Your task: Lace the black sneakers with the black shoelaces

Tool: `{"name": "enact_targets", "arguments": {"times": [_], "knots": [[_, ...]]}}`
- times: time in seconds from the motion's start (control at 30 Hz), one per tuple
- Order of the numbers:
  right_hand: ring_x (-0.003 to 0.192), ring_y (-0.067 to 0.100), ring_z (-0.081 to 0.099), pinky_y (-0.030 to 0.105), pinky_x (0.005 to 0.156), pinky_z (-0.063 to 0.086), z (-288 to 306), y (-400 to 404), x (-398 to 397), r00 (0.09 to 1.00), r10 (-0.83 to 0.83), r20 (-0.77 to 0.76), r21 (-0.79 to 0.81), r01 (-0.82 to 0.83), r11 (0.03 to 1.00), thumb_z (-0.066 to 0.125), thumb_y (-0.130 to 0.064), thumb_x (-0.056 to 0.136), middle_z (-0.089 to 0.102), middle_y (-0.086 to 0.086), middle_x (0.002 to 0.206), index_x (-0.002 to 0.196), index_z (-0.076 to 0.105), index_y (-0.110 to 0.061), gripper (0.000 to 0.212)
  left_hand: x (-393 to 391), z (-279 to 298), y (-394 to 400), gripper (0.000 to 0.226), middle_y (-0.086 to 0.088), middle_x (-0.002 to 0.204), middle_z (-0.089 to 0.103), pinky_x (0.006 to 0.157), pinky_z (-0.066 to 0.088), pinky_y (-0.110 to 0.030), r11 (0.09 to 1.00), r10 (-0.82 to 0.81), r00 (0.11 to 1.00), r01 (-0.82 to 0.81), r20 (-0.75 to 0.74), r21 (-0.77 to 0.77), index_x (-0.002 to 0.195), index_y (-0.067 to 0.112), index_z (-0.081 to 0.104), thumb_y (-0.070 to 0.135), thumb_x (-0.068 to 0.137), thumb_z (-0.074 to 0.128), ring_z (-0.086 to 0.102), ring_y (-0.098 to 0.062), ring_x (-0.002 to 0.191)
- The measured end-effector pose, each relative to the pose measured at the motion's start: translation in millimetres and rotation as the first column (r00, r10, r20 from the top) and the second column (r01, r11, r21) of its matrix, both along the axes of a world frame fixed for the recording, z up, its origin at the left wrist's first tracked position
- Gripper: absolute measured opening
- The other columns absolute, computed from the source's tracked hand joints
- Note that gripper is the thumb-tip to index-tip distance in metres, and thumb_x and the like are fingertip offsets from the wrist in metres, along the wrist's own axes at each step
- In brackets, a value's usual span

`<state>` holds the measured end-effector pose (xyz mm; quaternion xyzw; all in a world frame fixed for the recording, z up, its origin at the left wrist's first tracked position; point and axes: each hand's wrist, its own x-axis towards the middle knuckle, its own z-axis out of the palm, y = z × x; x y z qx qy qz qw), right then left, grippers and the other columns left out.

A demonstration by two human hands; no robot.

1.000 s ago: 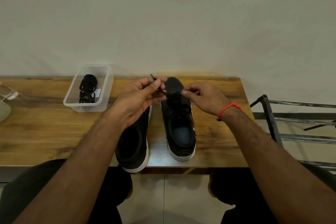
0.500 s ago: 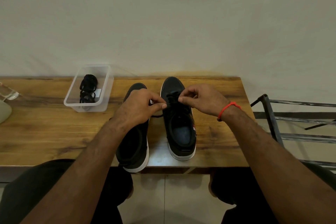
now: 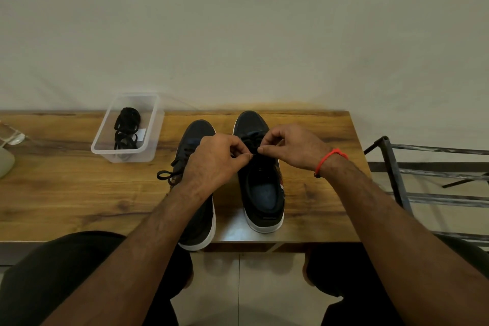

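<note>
Black sneakers (image 3: 260, 188), 2 of them, stand side by side on the wooden table (image 3: 66, 193) under both hands.
The left hand (image 3: 214, 161) and right hand (image 3: 288, 145) each pinch the black shoelace (image 3: 252, 141) over the right-side shoe; a clear tub (image 3: 152, 127) of spare laces (image 3: 127, 127) sits beyond the left hand.

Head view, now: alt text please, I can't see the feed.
Both hands, left hand and right hand, pinch a black lace over the right sneaker on a wooden table. The left sneaker sits beside it; a clear tub holds another lace bundle.
</note>
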<state>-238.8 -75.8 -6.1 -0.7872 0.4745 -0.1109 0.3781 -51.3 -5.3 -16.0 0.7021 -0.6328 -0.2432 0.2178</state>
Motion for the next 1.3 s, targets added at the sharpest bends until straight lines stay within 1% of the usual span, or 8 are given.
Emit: {"name": "enact_targets", "arguments": {"times": [0.2,0.43,0.57,0.67,0.8,0.93,1.13,1.3], "knots": [[0.080,0.006,0.067,0.020,0.072,0.054,1,2,1,1.000,-0.011,0.004,0.030,0.010,0.999,0.064,-0.026,0.097,0.070,-0.010,0.085,0.098,0.070,-0.021,0.008,-7,-5,3,0.012,0.018,0.080,0.066,0.075,0.062,-0.037,0.999,0.045,0.999,-0.045,0.019,-0.023,0.083,0.040,0.064,0.042,0.089,0.074,0.064,0.000,0.078],[0.078,-0.010,0.057,0.004,0.064,0.042,-3,2,-1,0.998,0.060,-0.013,-0.035,-0.061,0.998,0.071,-0.022,0.092,0.066,-0.015,0.091,0.105,0.074,-0.022,0.013,-6,-10,1,0.009,0.016,0.090,0.071,0.081,0.062,-0.038,0.997,0.074,0.994,-0.076,-0.080,-0.019,0.094,0.034,0.074,0.041,0.088,0.076,0.067,-0.001,0.087],[0.083,-0.007,0.057,0.010,0.072,0.041,-4,1,0,0.999,0.043,-0.011,-0.059,-0.044,0.997,0.071,-0.024,0.092,0.065,-0.017,0.088,0.097,0.073,-0.023,0.006,-4,-10,-1,0.014,0.018,0.086,0.072,0.084,0.061,-0.036,0.997,0.075,0.987,-0.077,-0.144,-0.008,0.095,0.037,0.072,0.039,0.084,0.080,0.067,0.002,0.088],[0.082,-0.004,0.057,0.012,0.069,0.041,-2,1,0,1.000,0.021,-0.022,-0.065,-0.023,0.998,0.068,-0.024,0.094,0.065,-0.014,0.089,0.096,0.071,-0.024,0.004,3,-4,-4,0.025,0.018,0.081,0.073,0.089,0.058,-0.038,0.999,0.038,0.984,-0.033,-0.174,0.032,0.099,0.037,0.069,0.035,0.080,0.085,0.068,0.003,0.086],[0.091,0.010,0.061,0.024,0.080,0.051,0,-4,-6,0.995,-0.063,-0.075,-0.080,0.057,0.995,0.066,-0.027,0.095,0.068,-0.006,0.095,0.097,0.071,-0.023,0.006,14,3,-8,0.027,0.019,0.083,0.067,0.088,0.057,-0.042,0.999,0.001,0.997,0.003,-0.072,0.046,0.094,0.044,0.066,0.029,0.082,0.084,0.060,0.006,0.076],[0.094,0.013,0.063,0.041,0.088,0.056,-3,-12,-16,0.973,-0.137,-0.187,-0.092,0.121,0.988,0.067,-0.030,0.095,0.067,-0.009,0.093,0.089,0.067,-0.030,0.006,24,3,-9,0.035,0.021,0.092,0.066,0.097,0.050,-0.053,0.997,-0.039,0.999,0.038,0.025,0.073,0.097,0.053,0.060,0.024,0.088,0.078,0.061,-0.001,0.090],[0.096,0.020,0.060,0.048,0.090,0.054,-5,-15,-24,0.917,-0.257,-0.304,-0.111,0.234,0.966,0.065,-0.031,0.096,0.063,-0.005,0.094,0.076,0.053,-0.034,0.023,20,7,-7,0.032,0.022,0.102,0.064,0.108,0.036,-0.052,0.993,-0.092,0.990,0.084,0.107,0.078,0.121,0.045,0.063,0.025,0.097,0.065,0.055,-0.001,0.096],[0.097,0.023,0.060,0.049,0.091,0.053,-4,-14,-26,0.874,-0.324,-0.363,-0.163,0.283,0.945,0.059,-0.031,0.098,0.062,-0.002,0.099,0.077,0.050,-0.034,0.023,13,1,-8,0.036,0.017,0.090,0.069,0.099,0.047,-0.066,0.999,-0.045,0.998,0.045,-0.047,-0.004,0.136,0.034,0.057,0.021,0.104,0.047,0.053,0.002,0.069]]}}
